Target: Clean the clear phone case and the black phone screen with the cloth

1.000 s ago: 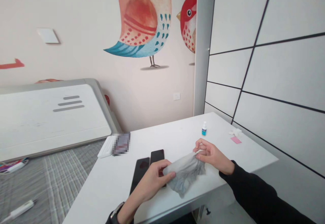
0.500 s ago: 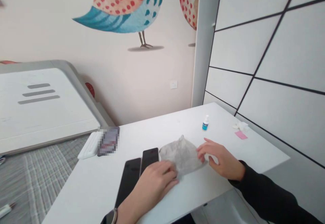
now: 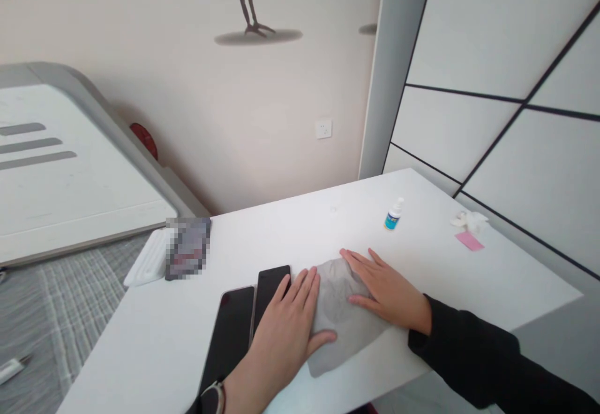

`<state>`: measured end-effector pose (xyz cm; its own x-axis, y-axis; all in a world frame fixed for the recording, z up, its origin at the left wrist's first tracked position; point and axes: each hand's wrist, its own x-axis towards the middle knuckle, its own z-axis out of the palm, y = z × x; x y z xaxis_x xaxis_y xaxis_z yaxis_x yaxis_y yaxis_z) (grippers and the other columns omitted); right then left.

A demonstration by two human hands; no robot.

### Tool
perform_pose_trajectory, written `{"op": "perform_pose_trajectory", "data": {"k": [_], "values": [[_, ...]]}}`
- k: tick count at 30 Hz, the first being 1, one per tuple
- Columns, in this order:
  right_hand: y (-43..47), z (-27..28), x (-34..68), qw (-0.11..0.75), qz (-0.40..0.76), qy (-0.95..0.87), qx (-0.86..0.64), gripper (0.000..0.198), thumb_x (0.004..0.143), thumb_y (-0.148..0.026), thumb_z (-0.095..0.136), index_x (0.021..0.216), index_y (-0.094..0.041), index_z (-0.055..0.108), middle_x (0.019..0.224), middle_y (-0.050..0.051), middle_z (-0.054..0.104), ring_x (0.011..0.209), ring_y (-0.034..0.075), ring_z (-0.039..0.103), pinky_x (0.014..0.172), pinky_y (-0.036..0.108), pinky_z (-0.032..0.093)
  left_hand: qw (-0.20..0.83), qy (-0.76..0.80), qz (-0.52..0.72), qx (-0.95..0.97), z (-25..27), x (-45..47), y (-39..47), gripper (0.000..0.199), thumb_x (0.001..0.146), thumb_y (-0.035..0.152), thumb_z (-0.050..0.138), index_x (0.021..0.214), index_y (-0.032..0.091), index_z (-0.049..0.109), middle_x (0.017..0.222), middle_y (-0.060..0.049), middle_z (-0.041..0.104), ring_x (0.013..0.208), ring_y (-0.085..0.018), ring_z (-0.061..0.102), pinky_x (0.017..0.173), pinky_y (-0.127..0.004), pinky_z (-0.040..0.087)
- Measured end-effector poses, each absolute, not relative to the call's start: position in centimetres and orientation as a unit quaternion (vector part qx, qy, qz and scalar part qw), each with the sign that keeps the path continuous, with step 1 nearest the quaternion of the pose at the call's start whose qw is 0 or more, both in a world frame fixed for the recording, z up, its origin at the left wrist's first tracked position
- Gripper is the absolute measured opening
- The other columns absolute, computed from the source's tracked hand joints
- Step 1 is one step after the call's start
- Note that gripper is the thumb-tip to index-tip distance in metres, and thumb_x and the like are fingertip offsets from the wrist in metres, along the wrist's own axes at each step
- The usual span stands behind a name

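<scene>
A thin grey cloth (image 3: 344,333) lies spread on the white table (image 3: 422,264), lightly creased towards its far edge. My left hand (image 3: 293,320) rests flat along the cloth's left side, fingers stretched out and thumb on the fabric. Over the cloth's upper right part lies my right hand (image 3: 382,289), fingers extended and thumb apart. Just left of the cloth are two dark-screened phones, the larger phone (image 3: 229,326) and the smaller phone (image 3: 267,286), side by side. My left hand and wrist partly cover both.
A small white and blue bottle (image 3: 393,215) stands at the back right. Beyond it lie a pink square (image 3: 469,241) and crumpled white tissue (image 3: 469,221). At the left edge are a white ribbed object (image 3: 149,257) and a blurred-out packet (image 3: 188,248). White panelled doors (image 3: 515,170) border the right.
The cloth, bunched before, now lies flatter and reaches nearer the table's front edge. Both hands have opened out flat on it. The camera view has tilted down.
</scene>
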<state>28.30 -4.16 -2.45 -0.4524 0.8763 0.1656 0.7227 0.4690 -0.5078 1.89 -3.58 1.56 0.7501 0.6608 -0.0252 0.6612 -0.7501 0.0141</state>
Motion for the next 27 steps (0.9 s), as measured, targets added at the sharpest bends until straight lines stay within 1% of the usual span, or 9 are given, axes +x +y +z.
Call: {"op": "perform_pose_trajectory", "data": {"k": [3,8,11,14,17,19,21,23,27], "values": [[-5.1,-3.0,29.3,0.187,0.175,-0.822,-0.508,0.079,0.103,-0.043,0.057,0.167,-0.020,0.017,0.168,0.015,0.032,0.157,0.032,0.030,0.126,0.067,0.020,-0.010,0.354,-0.017,0.935,1.3,1.4,-3.6,0.093,0.093,0.067,0.061,0.157,0.004,0.036,0.163,-0.020,0.032,0.149,-0.040,0.041,0.118,-0.067,0.040],[-6.3,-2.9,30.0,0.187,0.169,-0.811,-0.527,0.053,0.105,-0.036,0.053,0.156,-0.026,0.046,0.167,0.008,0.038,0.157,0.033,0.030,0.126,0.066,0.021,-0.093,0.354,-0.018,0.930,0.6,0.9,-4.1,0.094,0.094,0.072,0.053,0.156,0.003,0.037,0.162,-0.021,0.031,0.149,-0.040,0.041,0.116,-0.067,0.044],[-6.3,-2.8,29.7,0.238,0.195,-0.795,-0.523,0.041,0.101,-0.031,0.058,0.142,-0.030,0.062,0.159,0.004,0.051,0.153,0.032,0.038,0.126,0.062,0.025,-0.112,0.356,-0.012,0.928,0.4,0.9,-4.4,0.093,0.095,0.071,0.053,0.155,0.002,0.038,0.161,-0.022,0.032,0.148,-0.040,0.042,0.115,-0.067,0.045],[-5.6,-2.4,29.0,0.284,0.213,-0.770,-0.530,0.022,0.099,-0.027,0.058,0.114,-0.026,0.074,0.144,0.007,0.066,0.139,0.031,0.054,0.119,0.056,0.039,-0.105,0.354,-0.013,0.929,0.6,0.9,-4.5,0.092,0.095,0.070,0.055,0.156,0.003,0.038,0.162,-0.021,0.031,0.149,-0.040,0.040,0.116,-0.067,0.044],[-4.7,-1.8,28.3,0.325,0.238,-0.744,-0.534,0.010,0.094,-0.024,0.062,0.090,-0.024,0.071,0.123,0.007,0.075,0.117,0.029,0.066,0.107,0.051,0.049,-0.079,0.355,-0.019,0.931,0.9,0.8,-4.4,0.092,0.095,0.069,0.056,0.156,0.003,0.037,0.162,-0.021,0.031,0.150,-0.041,0.037,0.118,-0.069,0.041],[-4.7,-1.4,28.0,0.349,0.263,-0.726,-0.532,0.006,0.090,-0.022,0.063,0.085,-0.024,0.067,0.112,0.006,0.076,0.107,0.028,0.070,0.100,0.049,0.052,-0.068,0.355,-0.024,0.932,1.2,0.7,-4.3,0.092,0.094,0.068,0.057,0.155,0.002,0.037,0.162,-0.023,0.031,0.150,-0.042,0.037,0.117,-0.070,0.040],[-5.2,-1.2,27.9,0.371,0.295,-0.703,-0.531,0.006,0.091,-0.024,0.063,0.084,-0.024,0.063,0.108,0.007,0.077,0.101,0.027,0.072,0.095,0.047,0.054,-0.066,0.349,-0.026,0.934,1.4,0.8,-4.4,0.092,0.094,0.066,0.060,0.155,0.002,0.037,0.161,-0.024,0.031,0.149,-0.043,0.037,0.116,-0.071,0.040],[-6.0,-1.3,28.1,0.390,0.339,-0.674,-0.528,0.011,0.094,-0.028,0.062,0.084,-0.023,0.059,0.112,0.009,0.076,0.101,0.027,0.073,0.091,0.045,0.057,-0.062,0.339,-0.027,0.938,1.5,1.1,-4.5,0.092,0.093,0.066,0.061,0.155,0.003,0.037,0.161,-0.023,0.031,0.149,-0.041,0.038,0.117,-0.070,0.041],[-7.0,-1.9,28.7,0.422,0.435,-0.614,-0.506,0.024,0.099,-0.046,0.059,0.094,-0.024,0.050,0.134,0.015,0.070,0.095,0.025,0.077,0.076,0.038,0.062,-0.043,0.311,-0.023,0.949,1.4,2.1,-4.6,0.097,0.090,0.075,0.057,0.158,0.010,0.035,0.163,-0.020,0.030,0.150,-0.037,0.038,0.118,-0.065,0.041]]}}
